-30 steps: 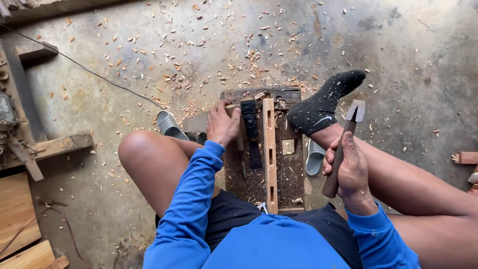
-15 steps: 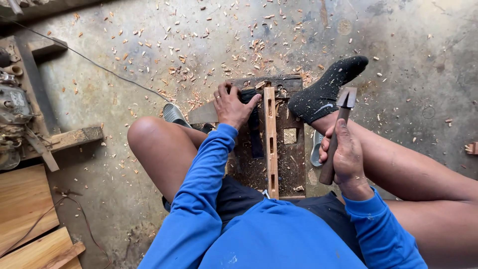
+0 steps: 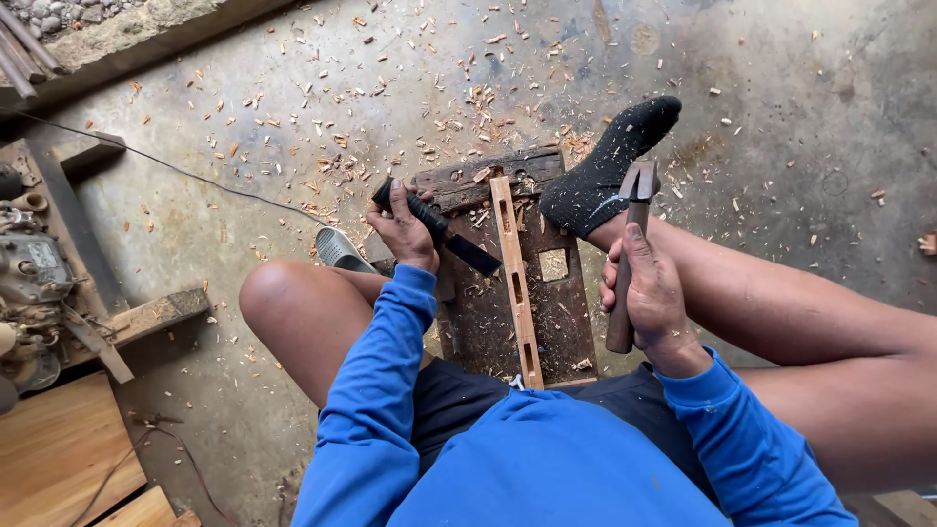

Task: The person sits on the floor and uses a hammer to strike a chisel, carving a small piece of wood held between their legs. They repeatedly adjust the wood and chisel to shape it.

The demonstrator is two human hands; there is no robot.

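The left hand (image 3: pixel 405 232) is closed around the black handle of a chisel (image 3: pixel 434 226), whose dark blade slants down and to the right, its tip just left of a pale slat (image 3: pixel 514 283). The right hand (image 3: pixel 649 293) is wrapped tight around the wooden shaft of a hammer (image 3: pixel 630 254), gripping near the lower third, head held up beside the socked foot (image 3: pixel 605 171).

The slat lies lengthways between the two hands on a dark, worn block (image 3: pixel 488 312), with several slots already cut through it. It looks light and stiff but thin, so it probably splits easily along the grain near those slots; I judge it is best held down flat at its ends, clear of the cut-outs. The foot, just beyond the right hand, rests on the far corner of the block.

The chisel looks solid and sharp at the tip, its ribbed handle the safe place to hold. The hammer looks head-heavy; a grip low on the shaft gives swing, higher gives control.

Shavings (image 3: pixel 332 127) litter the floor (image 3: pixel 781 78) beyond both hands. A grey shoe (image 3: pixel 342 249) lies left of the left hand.
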